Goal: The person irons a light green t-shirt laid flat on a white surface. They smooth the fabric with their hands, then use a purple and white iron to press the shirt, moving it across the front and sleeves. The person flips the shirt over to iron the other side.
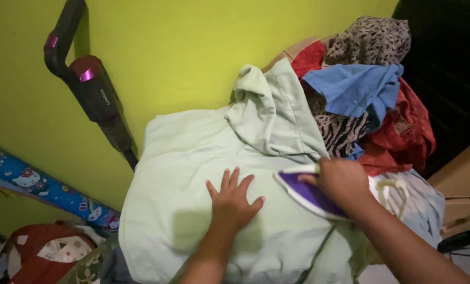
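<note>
Left hand: the left hand [234, 200] lies palm down on the pale green garment [193, 210], its 5 fingers spread open and flat on the cloth, gripping nothing.
Right hand: the right hand [341, 181] is curled closed over the handle of the purple and white iron [309, 193]; the fingers wrap the handle, and their tips cannot be seen from this view.
Iron: its pointed nose faces the left hand and sits just beside it, the sole resting on the pale green garment near the right edge of the cloth.
Pale green garment: spread across the ironing surface, which it hides completely; its near edge hangs toward the viewer, and its far part is bunched in a fold [266, 105] against the wall.
White cord: a looped white drawstring [395, 192] lies on grey-blue cloth [427, 205] just right of the right hand.
Clothes pile: at the far right corner, a heap holds a blue garment [353, 89] on top, red fabric [403, 131] beneath it, and black and white patterned cloth [371, 37] at the far end.
Wall: a yellow-green wall [193, 42] stands behind everything.
Wall item: a dark red and black stick-shaped appliance [90, 89] leans against the wall, well left of the garment.
Low left: a blue cartoon-printed strip [40, 189] runs along the wall's foot.
</note>
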